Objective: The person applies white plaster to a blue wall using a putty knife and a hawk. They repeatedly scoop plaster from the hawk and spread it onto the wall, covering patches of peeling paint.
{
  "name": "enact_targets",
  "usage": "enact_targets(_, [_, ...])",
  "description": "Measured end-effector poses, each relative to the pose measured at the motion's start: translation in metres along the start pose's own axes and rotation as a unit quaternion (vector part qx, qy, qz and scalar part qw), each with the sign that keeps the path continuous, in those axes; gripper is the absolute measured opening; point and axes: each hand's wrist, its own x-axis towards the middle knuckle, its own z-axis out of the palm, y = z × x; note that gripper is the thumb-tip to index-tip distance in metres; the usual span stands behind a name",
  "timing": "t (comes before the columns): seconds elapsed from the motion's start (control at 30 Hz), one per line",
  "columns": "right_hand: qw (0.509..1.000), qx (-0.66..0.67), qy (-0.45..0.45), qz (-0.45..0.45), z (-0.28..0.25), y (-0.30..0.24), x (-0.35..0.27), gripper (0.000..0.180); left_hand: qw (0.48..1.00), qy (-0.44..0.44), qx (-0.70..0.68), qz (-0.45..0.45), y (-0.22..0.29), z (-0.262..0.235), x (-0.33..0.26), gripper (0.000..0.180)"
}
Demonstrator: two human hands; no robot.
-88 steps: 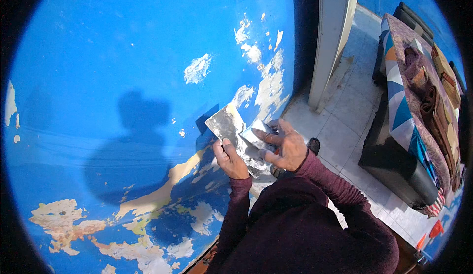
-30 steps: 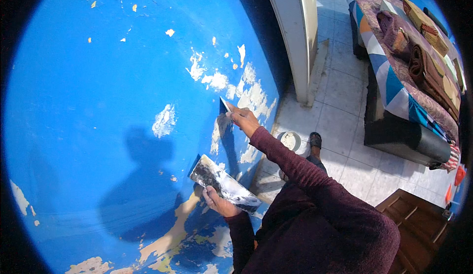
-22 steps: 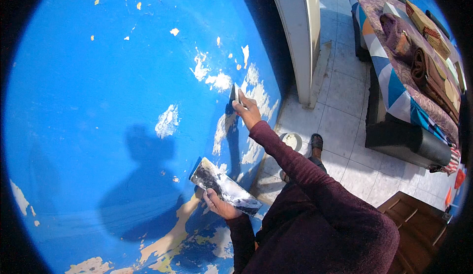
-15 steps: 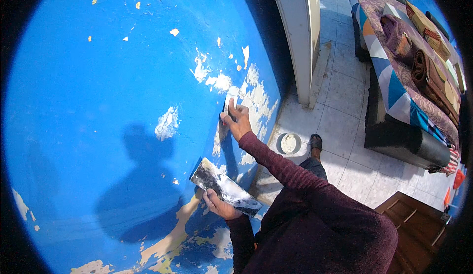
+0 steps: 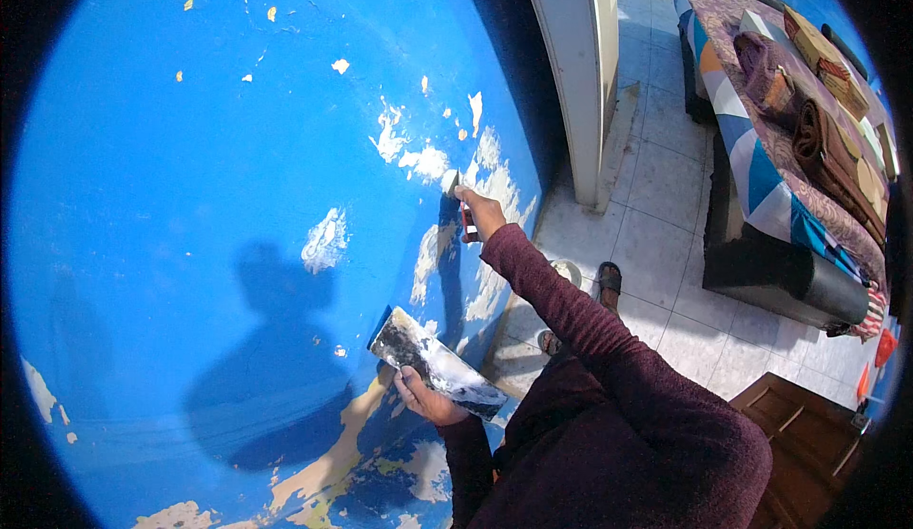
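Note:
My right hand [image 5: 485, 211] is closed round the red handle of a putty knife [image 5: 466, 223]. The knife's blade is seen edge-on at the blue wall [image 5: 171, 168], beside white patches of putty [image 5: 424, 162]. Lower down, my left hand [image 5: 424, 400] grips a wide flat plastering trowel [image 5: 439, 365] by its near edge. White putty and dark smears cover the trowel's face. On the floor, a tub of white putty [image 5: 568, 270] is partly hidden behind my right sleeve.
Flaked bare spots [image 5: 339, 434] mark the lower wall. A white door frame [image 5: 571, 73] stands past the wall's corner. At the right is a bed [image 5: 761, 182] with folded brown blankets [image 5: 837, 163] and boxes; a brown wooden piece [image 5: 799, 453] lies near it.
My right hand has moved slightly right and turned, bringing the knife's red handle into sight and its blade edge-on. My right arm now covers more of the tub. The left hand stays put.

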Motion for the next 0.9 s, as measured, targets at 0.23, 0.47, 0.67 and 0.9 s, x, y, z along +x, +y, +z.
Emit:
enact_targets(0.23, [0.999,0.016,0.003,-0.036,0.033,-0.030,-0.021,0.051,0.999,0.015,0.042,0.002,-0.002,-0.007,0.003,0.039])
enact_targets(0.47, [0.977,-0.166,-0.002,-0.133,0.048,-0.028,-0.072,0.073,0.998,0.034,0.040,0.019,-0.011,-0.007,0.001,0.038])
enact_targets(0.67, [0.961,-0.159,0.054,-0.220,0.019,-0.005,-0.060,0.068,0.994,0.022,0.103,0.007,-0.005,-0.009,0.005,0.036])
enact_targets(0.9, [0.987,-0.074,0.062,-0.130,0.032,-0.042,-0.036,0.069,0.999,0.013,0.028,-0.008,0.000,-0.009,-0.001,0.034])
